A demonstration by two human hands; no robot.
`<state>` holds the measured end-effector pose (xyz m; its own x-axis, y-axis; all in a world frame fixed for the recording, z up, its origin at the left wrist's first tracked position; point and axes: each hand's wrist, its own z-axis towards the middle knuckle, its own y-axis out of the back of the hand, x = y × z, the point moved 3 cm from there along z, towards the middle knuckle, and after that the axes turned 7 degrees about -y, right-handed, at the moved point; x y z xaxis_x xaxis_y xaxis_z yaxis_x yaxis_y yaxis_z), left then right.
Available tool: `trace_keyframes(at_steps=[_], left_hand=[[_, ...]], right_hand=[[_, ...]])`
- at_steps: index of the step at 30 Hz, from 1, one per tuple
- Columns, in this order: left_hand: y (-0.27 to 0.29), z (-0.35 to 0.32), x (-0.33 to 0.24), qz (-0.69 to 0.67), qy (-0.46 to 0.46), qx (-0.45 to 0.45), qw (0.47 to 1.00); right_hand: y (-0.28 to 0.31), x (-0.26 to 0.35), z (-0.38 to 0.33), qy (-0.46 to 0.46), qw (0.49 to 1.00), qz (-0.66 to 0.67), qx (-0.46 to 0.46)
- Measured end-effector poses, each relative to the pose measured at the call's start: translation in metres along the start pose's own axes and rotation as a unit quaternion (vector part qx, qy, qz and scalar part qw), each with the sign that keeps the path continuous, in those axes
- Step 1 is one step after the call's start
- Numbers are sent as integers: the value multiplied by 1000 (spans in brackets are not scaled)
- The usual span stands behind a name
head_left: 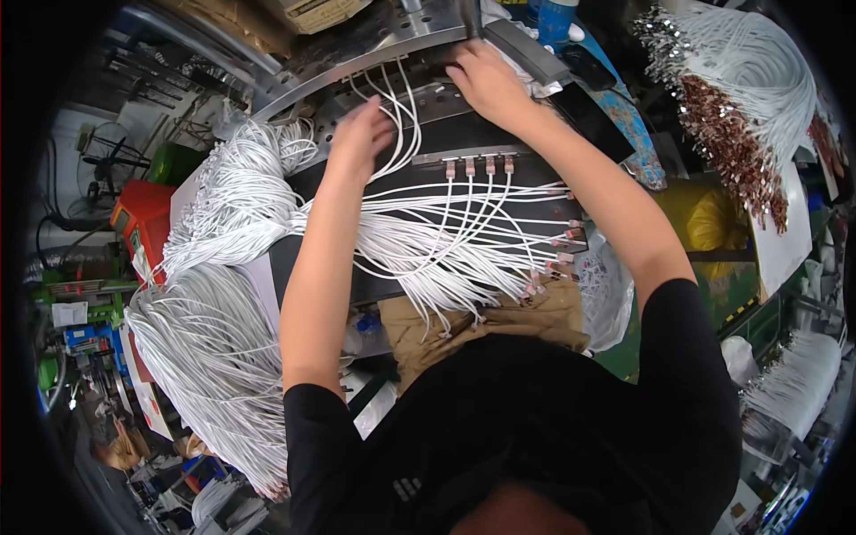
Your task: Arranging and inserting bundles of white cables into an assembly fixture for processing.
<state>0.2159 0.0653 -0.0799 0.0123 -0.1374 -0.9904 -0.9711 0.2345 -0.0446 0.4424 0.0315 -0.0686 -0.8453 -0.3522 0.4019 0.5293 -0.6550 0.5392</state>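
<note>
My left hand (357,141) hovers beside several white cables (412,134) that hang from under the metal press frame (357,64). Its fingers are apart and slightly blurred, with nothing visible in them. Farther right, my right hand (492,87) reaches to the underside of the frame, near a dark metal block. The fingertips there are partly hidden, so what they touch is unclear. Between my arms, several cables end in plugs (490,167) set side by side along a metal strip (464,155). More loose white cables (446,263) fan out over the dark work surface (419,201).
Big white cable bundles (236,192) lie to the left, with another bundle (209,357) below. Cables with copper-coloured ends (731,134) hang at the right. A blue bottle (557,22) stands at the back. Brown cloth (428,343) and a clear plastic bag (606,294) are near my body.
</note>
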Motion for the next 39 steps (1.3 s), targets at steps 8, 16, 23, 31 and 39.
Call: trace_keyframes(at_steps=[8,16,23,31,39], left_hand=[[-17,-35,-13,-28,70,99,992],[24,-73,-76,42,-4,211,977],[167,-81,-141,31,-400,-226,888],[182,-137,-60,449,-232,-377,776],[97,-81,-19,485,-560,-87,666]], right_hand=[[-144,-102,86,-151,976,128,86],[-150,-85,90,-101,985,91,105],[-111,-100,87,-89,992,11,93],[0,12,10,-134,971,60,188],[89,23,-39,-66,954,-13,294]])
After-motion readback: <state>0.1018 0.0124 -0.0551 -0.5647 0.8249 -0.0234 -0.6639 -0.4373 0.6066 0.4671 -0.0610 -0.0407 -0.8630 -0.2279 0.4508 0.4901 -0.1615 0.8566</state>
